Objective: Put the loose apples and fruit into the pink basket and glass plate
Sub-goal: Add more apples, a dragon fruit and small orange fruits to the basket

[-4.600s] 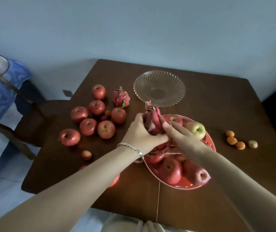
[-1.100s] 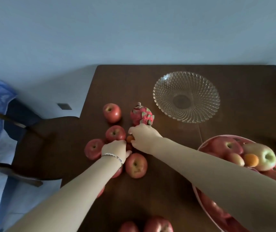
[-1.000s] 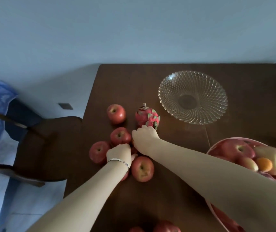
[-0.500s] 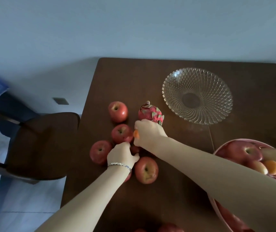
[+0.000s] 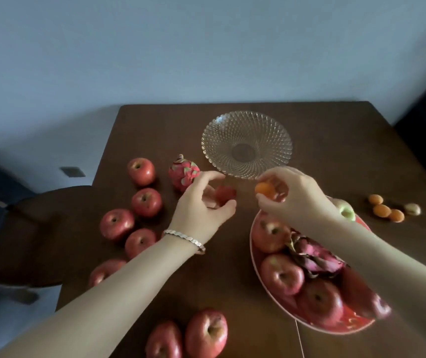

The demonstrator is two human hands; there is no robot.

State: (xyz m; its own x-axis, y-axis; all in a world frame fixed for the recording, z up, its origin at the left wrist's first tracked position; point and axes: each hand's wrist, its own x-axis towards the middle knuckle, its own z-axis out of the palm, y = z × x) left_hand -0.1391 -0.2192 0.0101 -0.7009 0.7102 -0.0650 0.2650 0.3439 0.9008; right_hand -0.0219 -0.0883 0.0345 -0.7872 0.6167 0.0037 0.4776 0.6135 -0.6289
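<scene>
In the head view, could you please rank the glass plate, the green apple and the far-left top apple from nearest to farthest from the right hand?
From the right hand:
1. Glass plate, just beyond the fingertips.
2. Green apple, behind the wrist in the pink basket.
3. Top apple, far left, past the dragon fruit.

Seven red apples (image 5: 141,171) lie loose on the table's left side: five in the far-left cluster, two at the near edge. One dragon fruit (image 5: 184,172) sits loose beside them, another in the pink basket (image 5: 254,250). The basket shows four red apples and one green apple (image 5: 346,210). Three small orange fruits (image 5: 382,210) and one pale one lie far right. One glass plate (image 5: 246,144).
</scene>
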